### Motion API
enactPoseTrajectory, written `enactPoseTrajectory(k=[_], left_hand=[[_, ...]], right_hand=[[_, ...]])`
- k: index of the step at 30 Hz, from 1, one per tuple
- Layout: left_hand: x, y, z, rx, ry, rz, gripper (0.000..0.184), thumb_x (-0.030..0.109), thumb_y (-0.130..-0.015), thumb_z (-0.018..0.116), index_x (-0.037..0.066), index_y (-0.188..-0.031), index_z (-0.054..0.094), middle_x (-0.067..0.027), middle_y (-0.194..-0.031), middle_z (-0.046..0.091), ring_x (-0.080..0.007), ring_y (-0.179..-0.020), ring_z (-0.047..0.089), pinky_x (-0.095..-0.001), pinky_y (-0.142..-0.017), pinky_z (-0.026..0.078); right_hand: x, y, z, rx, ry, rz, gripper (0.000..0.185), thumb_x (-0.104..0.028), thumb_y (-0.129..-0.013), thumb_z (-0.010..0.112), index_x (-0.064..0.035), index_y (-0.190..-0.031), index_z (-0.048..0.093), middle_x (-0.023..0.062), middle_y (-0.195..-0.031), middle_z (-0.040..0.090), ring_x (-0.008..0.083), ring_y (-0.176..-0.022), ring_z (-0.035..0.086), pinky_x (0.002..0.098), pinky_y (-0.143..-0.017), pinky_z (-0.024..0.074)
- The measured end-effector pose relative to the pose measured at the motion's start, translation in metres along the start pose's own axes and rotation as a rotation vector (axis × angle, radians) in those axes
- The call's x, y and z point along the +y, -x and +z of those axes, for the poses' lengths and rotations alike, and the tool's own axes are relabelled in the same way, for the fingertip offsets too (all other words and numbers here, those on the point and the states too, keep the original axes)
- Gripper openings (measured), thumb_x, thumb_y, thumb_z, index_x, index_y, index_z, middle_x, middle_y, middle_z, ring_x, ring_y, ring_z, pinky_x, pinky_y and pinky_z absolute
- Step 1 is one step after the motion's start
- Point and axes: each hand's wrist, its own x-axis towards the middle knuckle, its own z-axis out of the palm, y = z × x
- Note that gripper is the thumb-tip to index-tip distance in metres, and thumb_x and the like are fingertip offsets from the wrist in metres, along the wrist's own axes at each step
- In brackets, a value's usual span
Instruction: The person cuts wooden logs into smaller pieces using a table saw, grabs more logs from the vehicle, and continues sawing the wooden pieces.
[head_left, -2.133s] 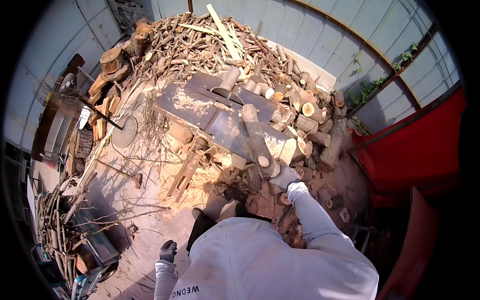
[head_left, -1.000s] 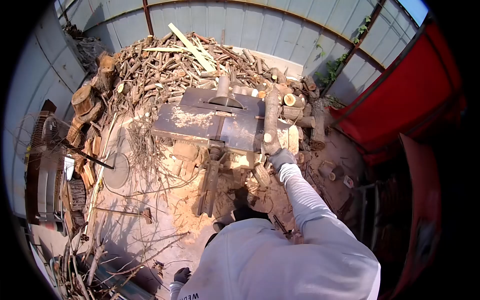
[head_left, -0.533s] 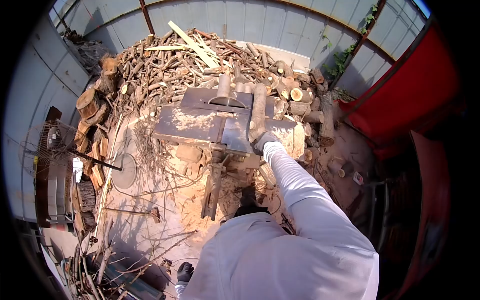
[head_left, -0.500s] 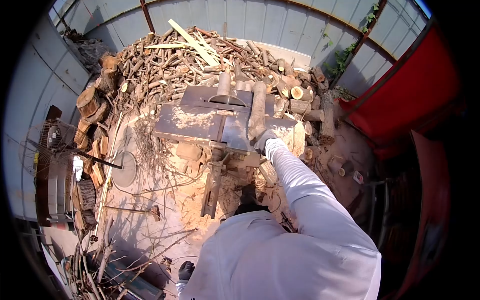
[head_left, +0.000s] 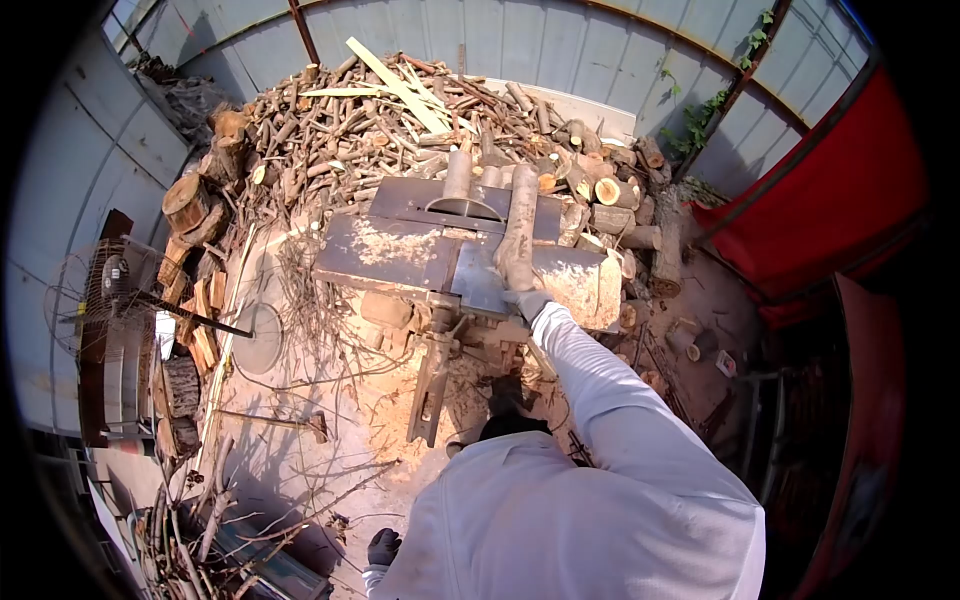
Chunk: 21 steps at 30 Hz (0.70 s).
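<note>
My right hand [head_left: 527, 301], in a grey glove, grips the near end of a thick log [head_left: 519, 222]. The log lies lengthwise on the right part of the dark metal saw table [head_left: 423, 266], pointing away from me. To its left, the round saw blade [head_left: 465, 207] stands up through the table, with a short log piece [head_left: 458, 175] just behind it. Sawdust lies on the table's left part. My left hand [head_left: 384, 546], in a dark glove, hangs low beside my body with its fingers curled; nothing shows in it.
Behind the table rises a big pile of cut branches [head_left: 330, 140]. A caged fan [head_left: 112, 275] with a round base and split wood stand at the left. Long twigs [head_left: 185, 540] lie at the lower left. A red sheet [head_left: 820, 200] hangs at the right.
The log has come onto the saw table from its right front edge and shifted left with my right hand. The view has turned. My left hand stays low.
</note>
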Motion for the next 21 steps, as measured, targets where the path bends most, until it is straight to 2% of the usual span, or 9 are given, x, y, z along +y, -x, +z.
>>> enactPoseTrajectory(k=[2, 5, 8, 11, 13, 21], left_hand=[[0.002, -0.003, -0.002, 0.021, -0.024, -0.049, 0.043, 0.024, -0.092, 0.072, 0.009, -0.130, 0.060, -0.0146, -0.112, 0.071, -0.0288, -0.096, 0.067, -0.0451, -0.072, 0.056], [0.000, 0.000, -0.002, 0.033, 0.005, -0.035, 0.042, 0.024, -0.091, 0.073, 0.009, -0.128, 0.061, -0.0137, -0.109, 0.071, -0.0276, -0.091, 0.068, -0.0435, -0.070, 0.056], [-0.022, -0.008, -0.008, 0.010, 0.043, -0.049, 0.038, 0.021, -0.091, 0.073, 0.007, -0.124, 0.064, -0.0137, -0.104, 0.072, -0.0263, -0.084, 0.069, -0.0411, -0.068, 0.056], [-0.034, -0.001, -0.007, -0.005, 0.007, -0.025, 0.035, 0.019, -0.091, 0.073, 0.005, -0.122, 0.065, -0.0140, -0.100, 0.073, -0.0257, -0.080, 0.068, -0.0396, -0.067, 0.056], [-0.039, 0.002, -0.002, 0.002, 0.014, -0.028, 0.035, 0.019, -0.091, 0.073, 0.005, -0.122, 0.065, -0.0141, -0.100, 0.073, -0.0257, -0.079, 0.069, -0.0393, -0.067, 0.056], [-0.048, 0.009, 0.022, 0.011, 0.050, -0.048, 0.034, 0.018, -0.090, 0.074, 0.004, -0.121, 0.066, -0.0145, -0.099, 0.073, -0.0260, -0.078, 0.069, -0.0384, -0.067, 0.057]], right_hand=[[-0.004, 0.002, 0.003, -0.019, 0.004, -0.079, 0.044, -0.038, -0.075, 0.082, 0.0028, -0.087, 0.071, 0.0114, -0.071, 0.066, 0.0200, -0.058, 0.062, 0.0347, -0.053, 0.0489], [-0.019, 0.016, 0.007, 0.135, 0.072, -0.028, 0.047, -0.039, -0.077, 0.080, 0.0051, -0.090, 0.070, 0.0114, -0.071, 0.066, 0.0189, -0.057, 0.062, 0.0332, -0.051, 0.0501], [-0.044, 0.040, 0.003, 0.025, -0.006, 0.025, 0.047, -0.039, -0.079, 0.077, 0.0051, -0.093, 0.071, 0.0119, -0.074, 0.067, 0.0183, -0.057, 0.063, 0.0324, -0.052, 0.0518], [-0.069, 0.048, -0.002, -0.097, 0.106, 0.052, 0.045, -0.038, -0.081, 0.073, 0.0037, -0.100, 0.071, 0.0135, -0.080, 0.069, 0.0188, -0.059, 0.065, 0.0330, -0.051, 0.0525], [-0.069, 0.037, 0.003, -0.103, 0.333, -0.017, 0.041, -0.033, -0.082, 0.071, 0.0040, -0.101, 0.070, 0.0148, -0.085, 0.070, 0.0235, -0.066, 0.068, 0.0364, -0.059, 0.0556], [-0.078, 0.023, 0.015, -0.085, 0.389, -0.094, 0.044, -0.038, -0.082, 0.069, 0.0004, -0.105, 0.070, 0.0203, -0.093, 0.069, 0.0296, -0.081, 0.068, 0.0391, -0.073, 0.0538]])
